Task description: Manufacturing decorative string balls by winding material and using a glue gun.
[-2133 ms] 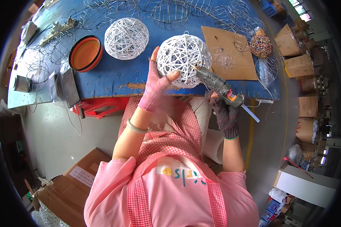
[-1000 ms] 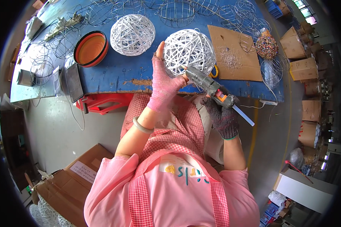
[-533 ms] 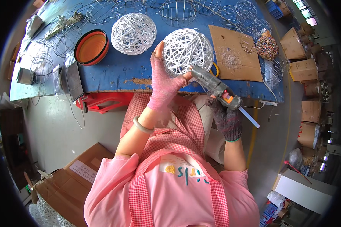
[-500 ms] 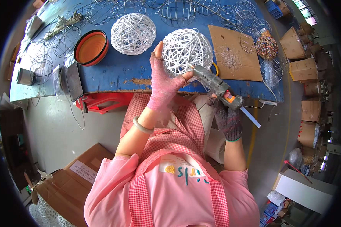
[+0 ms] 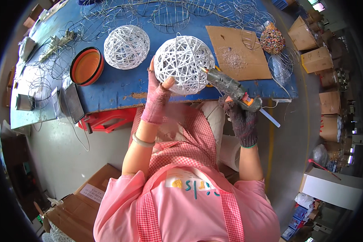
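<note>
My left hand (image 5: 157,97), in a pink fingerless glove, holds a white woven ball (image 5: 184,64) by its left and lower side, over the front edge of the table. In my right hand (image 5: 241,119), which wears a dark fingerless glove, is a dark, worn glue gun (image 5: 229,85) with a whitish glue stick (image 5: 270,117) poking out of its back. The gun's nozzle points left and touches or nearly touches the ball's right side; which of the two I cannot tell. A second white woven ball (image 5: 126,47) rests on the table to the left.
An orange bowl with a black rim (image 5: 87,66) sits on the blue table (image 5: 121,86). Wire frames (image 5: 169,18) lie along the back. At right are a cardboard sheet (image 5: 246,60) with glue strands and a multicoloured ball (image 5: 272,41). A cardboard box (image 5: 74,213) stands lower left.
My left hand has shifted its grip, its thumb now on the ball's lower left front. The ball looks turned and sits slightly lower left in view. The glue gun stays at its right side.
</note>
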`<action>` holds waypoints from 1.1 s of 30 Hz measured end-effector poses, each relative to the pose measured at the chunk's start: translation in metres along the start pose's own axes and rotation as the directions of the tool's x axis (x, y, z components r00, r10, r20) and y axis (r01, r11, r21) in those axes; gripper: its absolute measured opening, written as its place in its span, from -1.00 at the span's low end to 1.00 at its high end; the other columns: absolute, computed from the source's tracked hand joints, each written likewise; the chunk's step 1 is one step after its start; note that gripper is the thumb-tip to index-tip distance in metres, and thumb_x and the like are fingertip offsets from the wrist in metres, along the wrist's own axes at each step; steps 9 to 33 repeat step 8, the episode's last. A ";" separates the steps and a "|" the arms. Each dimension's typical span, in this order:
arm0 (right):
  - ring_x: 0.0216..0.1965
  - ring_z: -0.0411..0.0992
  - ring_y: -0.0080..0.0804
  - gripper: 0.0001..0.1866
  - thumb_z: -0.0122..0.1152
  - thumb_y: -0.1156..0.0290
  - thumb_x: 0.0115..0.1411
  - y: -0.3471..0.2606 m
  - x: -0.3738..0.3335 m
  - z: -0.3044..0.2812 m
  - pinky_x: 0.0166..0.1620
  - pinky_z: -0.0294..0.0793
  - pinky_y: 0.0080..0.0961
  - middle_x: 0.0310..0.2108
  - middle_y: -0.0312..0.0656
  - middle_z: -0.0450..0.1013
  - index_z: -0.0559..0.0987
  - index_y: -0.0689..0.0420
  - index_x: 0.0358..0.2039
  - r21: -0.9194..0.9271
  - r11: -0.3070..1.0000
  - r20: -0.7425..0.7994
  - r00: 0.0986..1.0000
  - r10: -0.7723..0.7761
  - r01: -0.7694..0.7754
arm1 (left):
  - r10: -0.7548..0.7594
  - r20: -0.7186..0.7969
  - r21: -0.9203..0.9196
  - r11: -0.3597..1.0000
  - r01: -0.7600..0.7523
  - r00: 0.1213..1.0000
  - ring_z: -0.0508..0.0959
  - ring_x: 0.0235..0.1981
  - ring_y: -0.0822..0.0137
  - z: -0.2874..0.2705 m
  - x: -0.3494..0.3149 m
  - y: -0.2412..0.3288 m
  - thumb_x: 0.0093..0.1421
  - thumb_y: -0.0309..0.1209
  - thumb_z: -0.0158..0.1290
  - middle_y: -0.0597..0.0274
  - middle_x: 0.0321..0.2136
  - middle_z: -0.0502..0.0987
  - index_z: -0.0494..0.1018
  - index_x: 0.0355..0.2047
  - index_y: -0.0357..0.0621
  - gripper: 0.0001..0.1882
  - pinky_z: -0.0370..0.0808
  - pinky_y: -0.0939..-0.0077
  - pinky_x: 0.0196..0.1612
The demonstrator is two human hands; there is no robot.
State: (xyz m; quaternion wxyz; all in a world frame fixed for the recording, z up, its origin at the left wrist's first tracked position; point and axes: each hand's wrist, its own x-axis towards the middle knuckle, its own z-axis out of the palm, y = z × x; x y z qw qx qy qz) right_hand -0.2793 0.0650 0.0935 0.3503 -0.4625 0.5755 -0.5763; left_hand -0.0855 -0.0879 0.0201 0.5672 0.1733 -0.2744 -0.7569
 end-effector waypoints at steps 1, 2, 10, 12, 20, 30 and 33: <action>-0.03 0.50 -0.36 -0.55 0.31 0.44 0.20 -0.002 0.000 -0.001 0.03 0.48 -0.42 -0.03 -0.11 0.50 0.43 0.27 0.07 -0.078 0.997 0.024 1.000 -0.008 0.010 | -0.017 0.002 -0.012 1.000 0.017 1.000 0.27 0.24 0.15 0.002 -0.001 0.001 0.03 -0.42 0.31 0.11 0.24 0.19 -0.10 0.38 -0.02 0.02 0.25 0.20 0.29; -0.04 0.51 -0.36 -0.56 0.30 0.44 0.20 -0.003 0.001 0.000 0.03 0.49 -0.42 -0.03 -0.11 0.51 0.44 0.27 0.06 -0.154 0.988 0.049 0.999 -0.014 0.022 | -0.034 0.003 -0.023 0.999 0.034 0.999 0.27 0.24 0.16 0.004 -0.003 0.003 0.03 -0.42 0.31 0.11 0.24 0.19 -0.10 0.38 -0.02 0.02 0.25 0.20 0.28; -0.06 0.53 -0.32 -0.50 0.37 0.38 0.15 0.002 0.004 0.002 0.00 0.50 -0.45 -0.06 -0.05 0.52 0.44 0.25 0.07 -0.074 0.997 0.030 1.000 -0.008 0.011 | -0.007 0.042 0.018 1.000 0.006 0.999 0.26 0.25 0.14 -0.004 -0.001 0.000 0.01 -0.36 0.34 0.12 0.25 0.19 -0.13 0.40 0.01 0.07 0.21 0.17 0.31; -0.06 0.53 -0.32 -0.50 0.37 0.38 0.15 0.002 0.004 0.002 0.00 0.50 -0.45 -0.06 -0.05 0.52 0.44 0.25 0.07 -0.074 0.997 0.030 1.000 -0.008 0.011 | -0.007 0.042 0.018 1.000 0.006 0.999 0.26 0.25 0.14 -0.004 -0.001 0.000 0.01 -0.36 0.34 0.12 0.25 0.19 -0.13 0.40 0.01 0.07 0.21 0.17 0.31; -0.06 0.53 -0.32 -0.50 0.37 0.38 0.15 0.002 0.004 0.002 0.00 0.50 -0.45 -0.06 -0.05 0.52 0.44 0.25 0.07 -0.074 0.997 0.030 1.000 -0.008 0.011 | -0.007 0.042 0.018 1.000 0.006 0.999 0.26 0.25 0.14 -0.004 -0.001 0.000 0.01 -0.36 0.34 0.12 0.25 0.19 -0.13 0.40 0.01 0.07 0.21 0.17 0.31; -0.06 0.53 -0.32 -0.50 0.37 0.38 0.15 0.002 0.004 0.002 0.00 0.50 -0.45 -0.06 -0.05 0.52 0.44 0.25 0.07 -0.074 0.997 0.030 1.000 -0.008 0.011 | -0.007 0.042 0.018 1.000 0.006 0.999 0.26 0.25 0.14 -0.004 -0.001 0.000 0.01 -0.36 0.34 0.12 0.25 0.19 -0.13 0.40 0.01 0.07 0.21 0.17 0.31; -0.06 0.53 -0.32 -0.50 0.37 0.38 0.15 0.002 0.004 0.002 0.00 0.50 -0.45 -0.06 -0.05 0.52 0.44 0.25 0.07 -0.074 0.997 0.030 1.000 -0.008 0.011 | -0.007 0.042 0.018 1.000 0.006 0.999 0.26 0.25 0.14 -0.004 -0.001 0.000 0.01 -0.36 0.34 0.12 0.25 0.19 -0.13 0.40 0.01 0.07 0.21 0.17 0.31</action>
